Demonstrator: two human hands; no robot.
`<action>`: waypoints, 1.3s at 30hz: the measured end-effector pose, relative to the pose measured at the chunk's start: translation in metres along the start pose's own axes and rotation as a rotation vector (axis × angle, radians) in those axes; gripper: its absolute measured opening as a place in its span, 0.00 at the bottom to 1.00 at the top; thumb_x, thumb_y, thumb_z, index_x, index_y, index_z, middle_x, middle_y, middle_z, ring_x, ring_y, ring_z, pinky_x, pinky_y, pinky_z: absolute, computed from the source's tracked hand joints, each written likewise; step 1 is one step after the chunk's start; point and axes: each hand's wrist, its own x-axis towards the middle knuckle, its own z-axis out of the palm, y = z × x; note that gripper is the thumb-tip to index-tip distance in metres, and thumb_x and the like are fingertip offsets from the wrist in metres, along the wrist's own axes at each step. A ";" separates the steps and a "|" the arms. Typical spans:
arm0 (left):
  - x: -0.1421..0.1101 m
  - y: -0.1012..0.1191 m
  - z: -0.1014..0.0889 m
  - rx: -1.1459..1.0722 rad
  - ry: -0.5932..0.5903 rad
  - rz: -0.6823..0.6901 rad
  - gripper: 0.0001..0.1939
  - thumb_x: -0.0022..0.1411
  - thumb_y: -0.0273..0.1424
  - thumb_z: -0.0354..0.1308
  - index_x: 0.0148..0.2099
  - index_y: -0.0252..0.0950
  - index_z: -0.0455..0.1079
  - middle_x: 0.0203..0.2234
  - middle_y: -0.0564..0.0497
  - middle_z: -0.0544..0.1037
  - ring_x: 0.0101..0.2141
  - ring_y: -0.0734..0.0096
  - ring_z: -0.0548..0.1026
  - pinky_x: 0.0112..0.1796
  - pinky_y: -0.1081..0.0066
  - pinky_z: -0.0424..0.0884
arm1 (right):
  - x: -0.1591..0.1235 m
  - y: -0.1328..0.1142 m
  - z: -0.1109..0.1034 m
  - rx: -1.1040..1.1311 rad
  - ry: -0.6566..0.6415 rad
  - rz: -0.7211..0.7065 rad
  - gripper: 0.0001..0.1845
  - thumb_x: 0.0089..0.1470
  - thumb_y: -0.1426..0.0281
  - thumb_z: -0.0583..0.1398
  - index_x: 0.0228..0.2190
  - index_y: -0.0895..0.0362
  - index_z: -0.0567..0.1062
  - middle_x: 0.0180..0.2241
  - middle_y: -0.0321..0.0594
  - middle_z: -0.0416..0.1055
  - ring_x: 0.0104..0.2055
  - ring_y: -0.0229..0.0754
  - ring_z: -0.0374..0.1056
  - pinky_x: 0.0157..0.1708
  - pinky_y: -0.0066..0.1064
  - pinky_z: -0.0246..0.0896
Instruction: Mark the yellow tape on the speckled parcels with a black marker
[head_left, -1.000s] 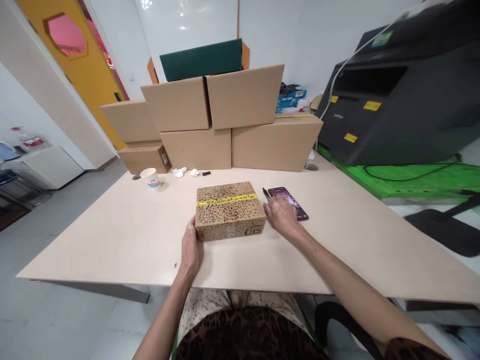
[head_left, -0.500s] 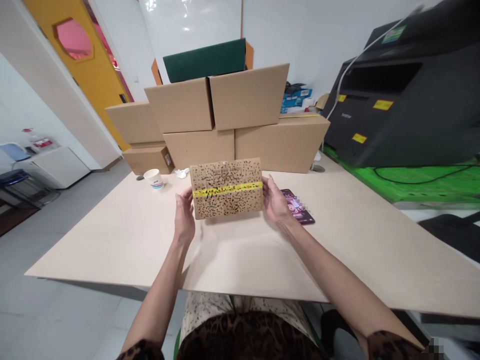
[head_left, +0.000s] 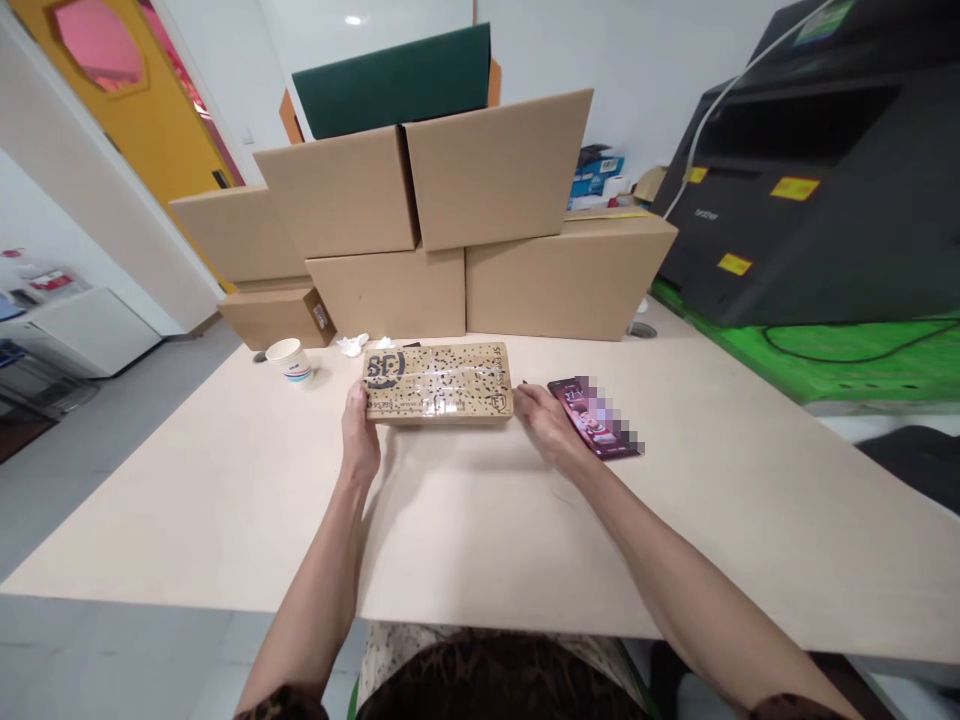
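A small speckled cardboard box is in front of me, a narrow printed side with clear tape facing me. Its shadow falls on the table below it, so it looks slightly raised. My left hand grips the box's left end, thumb at the front edge and the other fingers hidden behind. At the right end my right hand has its fingers curled in against the box; their tips are partly hidden. Just right of that hand, a phone with a lit screen lies on the table.
Large cardboard boxes are stacked at the back of the table, with a dark green box on top. A paper cup and crumpled tissue are at the left. A big black printer stands at right.
The small box has been turned in my hands: the broad face with yellow tape has gone from view and a narrower printed side shows. My right hand's fingers are more curled. The camera view has shifted.
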 end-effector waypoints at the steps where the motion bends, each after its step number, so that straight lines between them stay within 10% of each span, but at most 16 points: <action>1: -0.002 0.001 0.001 -0.009 0.003 -0.019 0.20 0.60 0.49 0.64 0.45 0.40 0.77 0.48 0.51 0.81 0.54 0.61 0.75 0.56 0.66 0.69 | 0.000 -0.001 -0.001 0.007 0.029 0.009 0.29 0.48 0.44 0.64 0.41 0.54 0.77 0.45 0.46 0.78 0.49 0.52 0.70 0.50 0.44 0.63; 9: -0.019 0.016 0.006 -0.023 -0.095 -0.159 0.18 0.58 0.46 0.65 0.45 0.40 0.79 0.48 0.48 0.82 0.55 0.53 0.75 0.54 0.59 0.71 | -0.027 -0.021 0.013 0.382 -0.211 -0.056 0.28 0.58 0.44 0.58 0.51 0.49 0.75 0.55 0.40 0.76 0.59 0.50 0.69 0.54 0.41 0.67; 23: -0.018 0.023 -0.002 -0.015 -0.106 -0.219 0.29 0.58 0.54 0.61 0.55 0.45 0.77 0.60 0.48 0.74 0.60 0.51 0.70 0.56 0.56 0.70 | -0.041 -0.049 0.002 0.534 -0.119 -0.100 0.24 0.59 0.47 0.57 0.48 0.47 0.78 0.58 0.40 0.74 0.62 0.48 0.67 0.63 0.44 0.59; 30: -0.012 0.028 -0.012 -0.143 -0.004 -0.075 0.24 0.59 0.51 0.61 0.50 0.42 0.80 0.49 0.47 0.82 0.57 0.60 0.74 0.59 0.63 0.67 | -0.044 -0.061 -0.003 0.628 -0.083 -0.128 0.21 0.59 0.48 0.56 0.42 0.46 0.80 0.51 0.40 0.78 0.60 0.49 0.69 0.61 0.46 0.62; 39: -0.015 0.008 -0.005 0.097 -0.017 -0.273 0.19 0.62 0.47 0.60 0.49 0.42 0.79 0.52 0.50 0.81 0.59 0.55 0.72 0.55 0.61 0.69 | -0.035 -0.044 -0.002 0.598 -0.026 -0.072 0.15 0.57 0.53 0.62 0.37 0.49 0.82 0.44 0.42 0.81 0.51 0.49 0.74 0.56 0.45 0.66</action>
